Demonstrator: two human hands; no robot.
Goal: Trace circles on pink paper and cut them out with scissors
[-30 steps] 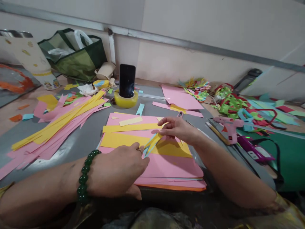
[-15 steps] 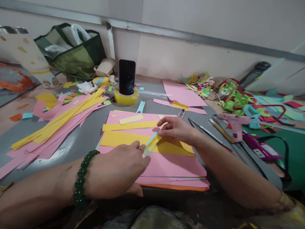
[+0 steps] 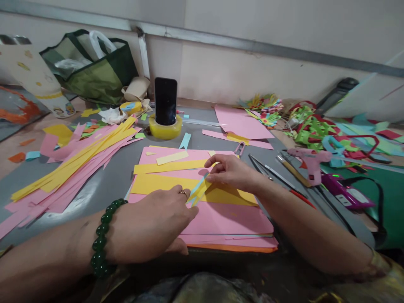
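Blue and yellow narrow paper strips (image 3: pixel 199 188), laid together on a slant, run between my two hands. My right hand (image 3: pixel 230 170) pinches their upper end between thumb and fingertips. With its fingers bent over the lower end, my left hand (image 3: pixel 154 223) holds the strips there; its thumb sits apart, and its fingertips are partly hidden. That hand has a ring and a green bead bracelet (image 3: pixel 103 235). Under both hands is a stack of pink paper (image 3: pixel 227 221) with wide yellow strips (image 3: pixel 164 184) across it. A small pale yellow piece (image 3: pixel 172 158) lies near its top.
Pink and yellow strips (image 3: pixel 78 168) are piled at left. A phone (image 3: pixel 166 101) stands in a yellow tape roll (image 3: pixel 164 128) behind the stack. To the right are scissors (image 3: pixel 260 166), a pink glue gun (image 3: pixel 311 162) and a purple device (image 3: pixel 349 193). Paper scraps (image 3: pixel 309 130) lie beyond.
The view has shifted slightly. My hands keep nearly the same pose on the blue and yellow strips, with little visible movement.
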